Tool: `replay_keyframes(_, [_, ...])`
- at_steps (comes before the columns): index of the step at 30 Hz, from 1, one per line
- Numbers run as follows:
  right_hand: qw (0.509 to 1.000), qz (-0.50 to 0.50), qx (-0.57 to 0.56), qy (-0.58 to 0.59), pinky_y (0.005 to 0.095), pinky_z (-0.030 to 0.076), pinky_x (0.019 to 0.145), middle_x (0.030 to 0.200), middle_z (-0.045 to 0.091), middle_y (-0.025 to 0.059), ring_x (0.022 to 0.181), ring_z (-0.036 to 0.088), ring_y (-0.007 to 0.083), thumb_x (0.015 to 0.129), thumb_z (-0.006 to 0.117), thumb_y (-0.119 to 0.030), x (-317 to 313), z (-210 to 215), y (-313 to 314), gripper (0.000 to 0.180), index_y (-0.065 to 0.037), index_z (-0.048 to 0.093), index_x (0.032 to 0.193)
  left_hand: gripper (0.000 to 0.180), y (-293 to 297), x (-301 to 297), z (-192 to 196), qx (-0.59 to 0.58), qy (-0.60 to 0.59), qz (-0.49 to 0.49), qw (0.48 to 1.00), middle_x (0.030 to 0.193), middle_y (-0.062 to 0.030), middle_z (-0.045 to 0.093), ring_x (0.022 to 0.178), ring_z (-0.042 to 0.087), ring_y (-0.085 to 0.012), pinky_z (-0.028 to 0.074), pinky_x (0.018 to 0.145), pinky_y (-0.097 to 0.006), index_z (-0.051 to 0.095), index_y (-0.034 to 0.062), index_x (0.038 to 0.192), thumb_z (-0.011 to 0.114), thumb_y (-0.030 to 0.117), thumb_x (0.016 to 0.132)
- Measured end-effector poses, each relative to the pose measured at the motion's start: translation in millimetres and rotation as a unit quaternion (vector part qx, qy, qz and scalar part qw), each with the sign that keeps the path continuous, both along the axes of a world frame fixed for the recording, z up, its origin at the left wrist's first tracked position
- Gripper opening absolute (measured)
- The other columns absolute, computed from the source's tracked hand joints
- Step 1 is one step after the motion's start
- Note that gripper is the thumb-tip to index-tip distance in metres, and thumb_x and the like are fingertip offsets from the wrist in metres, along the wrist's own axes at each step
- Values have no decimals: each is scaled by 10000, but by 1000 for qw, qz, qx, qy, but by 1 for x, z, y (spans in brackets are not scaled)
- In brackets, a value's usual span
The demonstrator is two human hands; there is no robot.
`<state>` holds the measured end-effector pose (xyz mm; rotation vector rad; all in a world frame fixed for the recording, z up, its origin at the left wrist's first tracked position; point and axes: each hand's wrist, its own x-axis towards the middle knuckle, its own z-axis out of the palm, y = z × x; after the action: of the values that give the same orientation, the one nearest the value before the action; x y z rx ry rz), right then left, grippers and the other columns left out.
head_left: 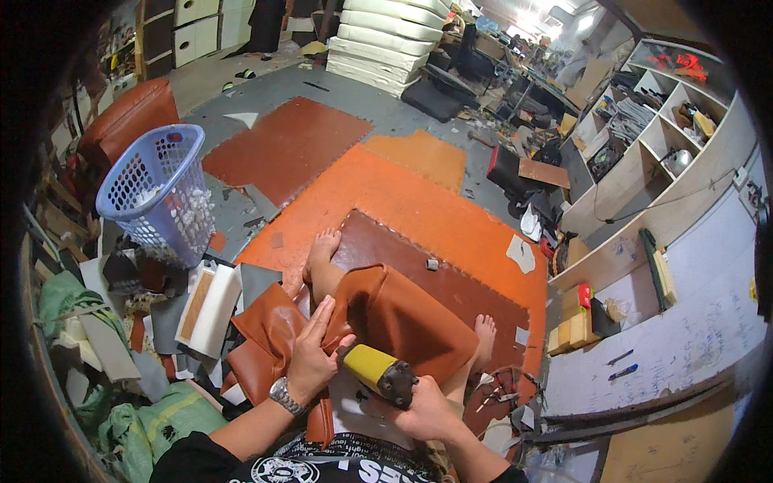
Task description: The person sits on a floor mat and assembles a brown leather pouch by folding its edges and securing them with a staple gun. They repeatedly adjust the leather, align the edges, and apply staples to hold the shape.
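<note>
My right hand [428,410] is wrapped around the handle of a yellow-and-black handheld power tool [370,366]. Its dark front end points left, close to my left hand; the exact kind of tool is unclear. With fingers stretched out, my left hand [312,358] lies against brown leather. A boxy brown leather cover [419,310] rests over my legs, one side of it in dark shadow. Loose folds of brown leather [270,330] bunch up left of my left hand. Below the tool, a pale surface [354,410] shows between my forearms.
A blue plastic basket [153,201] with white bits stands left, near foam blocks [213,310] and a green sack [173,427]. Orange and brown sheets [403,193] cover the floor. At right are shelves [636,169] and a white board [644,370] bearing pens. White stacked pads [382,48] stand behind.
</note>
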<state>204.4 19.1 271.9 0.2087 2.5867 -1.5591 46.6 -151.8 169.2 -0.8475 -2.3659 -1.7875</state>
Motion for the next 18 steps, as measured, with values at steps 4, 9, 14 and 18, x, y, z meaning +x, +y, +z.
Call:
replay_keyframes(4, [997,26,43,-62,380,595,925,1102,812,166,968,790,229,932,828,-201,-14,7,0,425,-65,746,1326,741,-3,1,4,-10,26,-5,1000,1611,-273,533,1465,558,-421,477,1201,-446,496,-13,1596,820,155,951])
replay_keyframes(9, [997,14,68,-41,472,605,814,898,791,213,844,791,397,883,808,-329,-26,5,1,439,-51,758,1219,778,-7,1,6,-15,19,-17,1000,1655,-267,489,1511,516,-398,456,1221,-435,481,15,1626,791,12,913])
replay_keyframes(14, [990,29,112,-78,475,601,831,947,793,227,883,780,418,899,797,-344,-28,4,4,405,-78,776,1205,796,-6,1,9,-32,29,-30,999,1668,-282,455,1486,518,-446,433,1225,-478,443,19,1644,762,24,914])
replay_keyframes(18, [996,23,67,-53,452,597,871,1019,799,237,956,791,389,930,800,-353,-20,5,7,413,-93,775,1249,832,-17,1,23,-70,15,-73,995,1689,-277,428,1545,449,-440,408,1247,-478,392,21,1671,773,90,935])
